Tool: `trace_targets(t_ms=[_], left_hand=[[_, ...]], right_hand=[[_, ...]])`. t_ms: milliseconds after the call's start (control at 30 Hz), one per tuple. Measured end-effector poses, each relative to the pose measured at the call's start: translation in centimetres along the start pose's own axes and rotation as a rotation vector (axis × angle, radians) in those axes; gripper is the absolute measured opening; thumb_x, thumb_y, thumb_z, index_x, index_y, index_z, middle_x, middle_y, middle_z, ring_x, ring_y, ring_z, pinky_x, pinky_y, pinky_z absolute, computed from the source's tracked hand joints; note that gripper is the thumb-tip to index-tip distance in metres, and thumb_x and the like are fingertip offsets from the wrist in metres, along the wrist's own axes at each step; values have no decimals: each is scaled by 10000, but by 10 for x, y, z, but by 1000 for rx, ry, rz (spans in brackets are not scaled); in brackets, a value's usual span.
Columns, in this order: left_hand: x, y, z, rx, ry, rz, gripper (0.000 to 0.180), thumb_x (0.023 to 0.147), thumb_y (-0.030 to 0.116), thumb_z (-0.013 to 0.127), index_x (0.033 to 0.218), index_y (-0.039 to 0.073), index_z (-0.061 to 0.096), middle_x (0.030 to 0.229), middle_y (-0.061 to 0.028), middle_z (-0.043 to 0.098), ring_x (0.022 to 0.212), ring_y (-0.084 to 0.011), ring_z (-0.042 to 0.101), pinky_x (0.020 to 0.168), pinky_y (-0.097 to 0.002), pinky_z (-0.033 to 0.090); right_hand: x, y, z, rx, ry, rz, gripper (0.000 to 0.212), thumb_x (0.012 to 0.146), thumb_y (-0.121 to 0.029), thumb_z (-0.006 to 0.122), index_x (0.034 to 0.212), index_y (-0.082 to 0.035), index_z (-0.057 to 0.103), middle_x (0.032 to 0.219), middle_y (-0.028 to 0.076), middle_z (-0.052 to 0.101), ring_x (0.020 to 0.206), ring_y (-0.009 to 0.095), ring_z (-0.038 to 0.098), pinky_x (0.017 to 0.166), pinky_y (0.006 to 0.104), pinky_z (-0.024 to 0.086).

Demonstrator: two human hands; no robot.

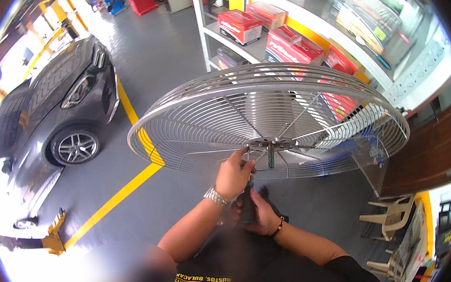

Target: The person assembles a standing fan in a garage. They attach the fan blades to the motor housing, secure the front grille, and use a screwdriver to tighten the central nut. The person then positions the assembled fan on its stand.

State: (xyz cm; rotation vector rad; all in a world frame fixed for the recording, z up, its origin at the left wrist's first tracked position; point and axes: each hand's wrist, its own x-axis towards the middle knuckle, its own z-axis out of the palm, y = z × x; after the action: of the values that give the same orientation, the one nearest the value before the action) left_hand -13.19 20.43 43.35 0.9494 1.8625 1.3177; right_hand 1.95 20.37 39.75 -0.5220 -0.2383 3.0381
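A large round metal fan guard (192, 122) of closely spaced wires stands tilted in front of me, its open side toward me. At its centre is a dark hub plate (265, 144), from which a short greenish shaft (271, 157) juts. My left hand (231, 176), with a metal watch on the wrist, is raised to the hub, thumb and forefinger closed around something small beside the plate that I cannot make out. Just below, my right hand (263, 215) grips a dark-handled screwdriver (247, 205), upright, its tip end toward the hub. My left fingers partly hide that upper end.
Behind the guard, a white shelf rack (201, 31) holds red-and-white boxes (240, 26). A dark car (48, 107) is parked at the left, past a yellow floor line (114, 203). Beige plastic chairs (388, 218) and a brown wooden panel (422, 152) are at the right.
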Motion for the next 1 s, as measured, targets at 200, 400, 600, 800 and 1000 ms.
trace_targets(t_ms=[200,400,600,800,1000], left_hand=[[-30,-4,-145,429,1005,998,578,856,348,714,1255,-2,484,1189,-161,570,1065,-295,562,963,-493,424],[26,-50,-246,-160,-114,446,670,856,414,693,1328,-5,468,1309,-203,553,1239,-330,527,1067,-434,383],[38,-73,-229,-446,-104,402,582,878,424,632,1263,-6,557,1185,-181,641,1159,-322,588,1026,-452,422],[38,-67,-227,-508,-292,444,817,757,498,738,1337,-14,475,1286,-194,566,1206,-349,549,1063,-494,376],[39,-79,-237,-433,-364,397,943,717,502,788,1378,-64,424,1348,-187,533,1241,-318,520,1082,-451,350]], right_hand=[[0,6,-18,342,-188,-54,511,972,-600,379,1051,-136,578,669,14,473,529,133,460,494,269,370],[11,7,-15,343,-237,-32,530,971,-603,375,1018,-113,570,572,-3,405,448,121,395,429,259,335],[4,0,-6,213,-104,-69,541,967,-611,373,923,-95,530,534,-14,368,410,109,363,385,247,319],[-2,-7,0,95,-22,-54,572,966,-639,323,882,-109,521,514,-30,345,391,95,347,363,240,305],[-3,-7,-4,59,-74,-49,591,964,-656,291,874,-119,522,508,-40,336,392,83,348,351,226,302]])
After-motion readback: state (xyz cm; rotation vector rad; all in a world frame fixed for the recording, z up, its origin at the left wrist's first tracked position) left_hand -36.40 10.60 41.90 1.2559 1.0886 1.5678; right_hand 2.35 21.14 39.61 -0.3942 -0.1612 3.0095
